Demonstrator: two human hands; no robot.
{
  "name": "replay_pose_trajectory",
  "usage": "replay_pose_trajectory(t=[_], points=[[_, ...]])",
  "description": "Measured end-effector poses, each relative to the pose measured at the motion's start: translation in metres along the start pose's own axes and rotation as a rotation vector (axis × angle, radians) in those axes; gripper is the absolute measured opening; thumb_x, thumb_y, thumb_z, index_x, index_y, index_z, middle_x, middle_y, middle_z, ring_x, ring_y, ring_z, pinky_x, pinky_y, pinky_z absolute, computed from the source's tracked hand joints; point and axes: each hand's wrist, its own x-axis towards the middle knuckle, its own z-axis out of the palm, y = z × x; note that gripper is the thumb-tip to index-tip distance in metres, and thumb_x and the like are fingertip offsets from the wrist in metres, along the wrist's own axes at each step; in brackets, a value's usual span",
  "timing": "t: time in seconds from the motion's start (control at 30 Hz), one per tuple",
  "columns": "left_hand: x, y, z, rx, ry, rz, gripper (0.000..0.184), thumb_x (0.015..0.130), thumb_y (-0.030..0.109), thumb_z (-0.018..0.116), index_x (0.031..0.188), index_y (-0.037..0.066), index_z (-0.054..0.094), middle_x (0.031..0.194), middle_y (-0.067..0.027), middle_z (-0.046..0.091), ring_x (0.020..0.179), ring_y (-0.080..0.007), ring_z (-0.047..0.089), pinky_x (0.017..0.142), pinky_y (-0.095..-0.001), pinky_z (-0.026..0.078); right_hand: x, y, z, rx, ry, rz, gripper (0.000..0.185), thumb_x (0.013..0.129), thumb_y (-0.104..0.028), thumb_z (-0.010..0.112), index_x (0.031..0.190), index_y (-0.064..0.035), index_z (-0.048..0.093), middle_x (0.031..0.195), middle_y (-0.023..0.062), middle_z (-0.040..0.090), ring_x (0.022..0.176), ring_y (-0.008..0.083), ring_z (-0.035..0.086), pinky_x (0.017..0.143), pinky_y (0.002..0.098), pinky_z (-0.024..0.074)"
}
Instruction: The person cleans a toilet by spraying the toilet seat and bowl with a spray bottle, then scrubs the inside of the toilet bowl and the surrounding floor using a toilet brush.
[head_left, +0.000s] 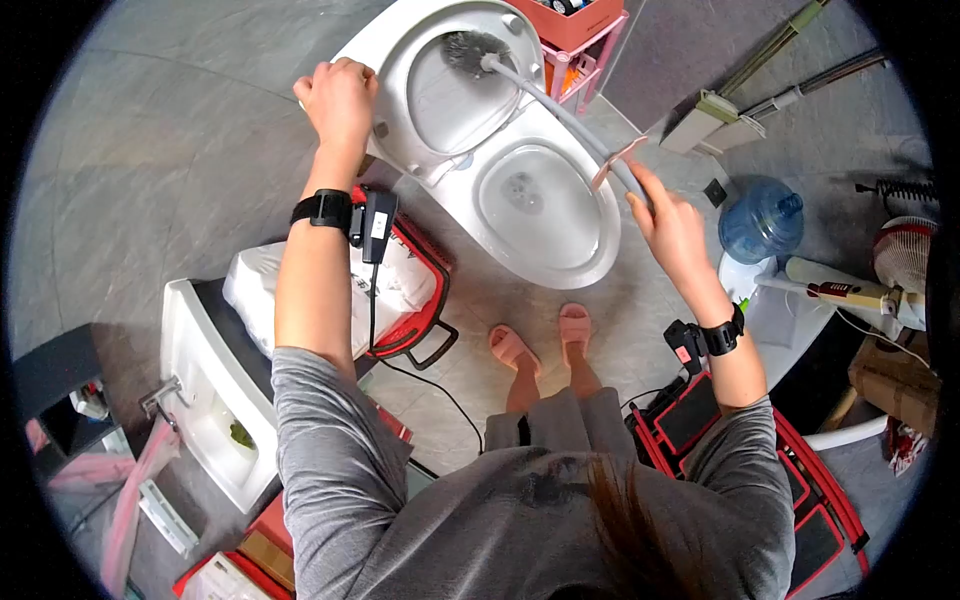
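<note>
Got the right grip (670, 225) closed snugly around the near end of a toilet brush (566, 116), no spread to speak of, just behind the pinkish guard (627, 150). From there, gotta follow the long axis forward and to the left, along the right edge of the toilet bowl (590, 264), then across the right edge of the raised seat (394, 88). Way closer to the handle on that side than with the left grip (341, 102), curled up by the seat's left edge; can't tell whether pinching that edge or just beside it. Farthest off, can spot the bristles (464, 52) within the seat's opening, up near the far edge, over the raised lid (455, 110). Touching it? Hard to say.
</note>
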Motion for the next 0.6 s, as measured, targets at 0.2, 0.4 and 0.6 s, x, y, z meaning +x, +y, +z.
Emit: replay_pose_trajectory(t=[0.2,0.4,0.6], points=[[0.003,-0.001,0.003,-0.004,-0.009,-0.002,0.007,0.069,0.018,0.061,0.07,0.011,0.063,0.078,0.0004,0.059,0.078,-0.0186,0.051,0.074,-0.0356,0.029,-0.018,-0.025,0.013,0.217,-0.008,-0.132,0.038,0.078,-0.018,0.052,0.115,-0.0147,0.042,0.069,0.0144,0.057,0.06,0.0325,0.056,0.051,0.0399,0.0443],[0.004,0.0,0.003,0.004,-0.007,0.011,0.007,0.068,0.017,0.061,0.069,0.01,0.063,0.075,-0.0003,0.059,0.076,-0.0193,0.051,0.072,-0.0357,0.029,-0.028,-0.034,0.066,0.141,-0.643,0.048,0.039,0.082,-0.018,0.044,0.12,-0.0127,0.034,0.074,0.0186,0.057,0.068,0.0349,0.056,0.057,0.0427,0.0441],[0.004,0.001,-0.001,-0.005,-0.047,-0.012,0.006,0.067,0.015,0.061,0.066,0.009,0.062,0.075,-0.0004,0.059,0.075,-0.0198,0.051,0.072,-0.036,0.03,-0.024,0.015,0.111,0.005,-0.57,-0.048,0.038,0.082,-0.016,0.042,0.118,-0.0108,0.028,0.058,0.015,0.054,0.053,0.0334,0.054,0.045,0.0428,0.0413]])
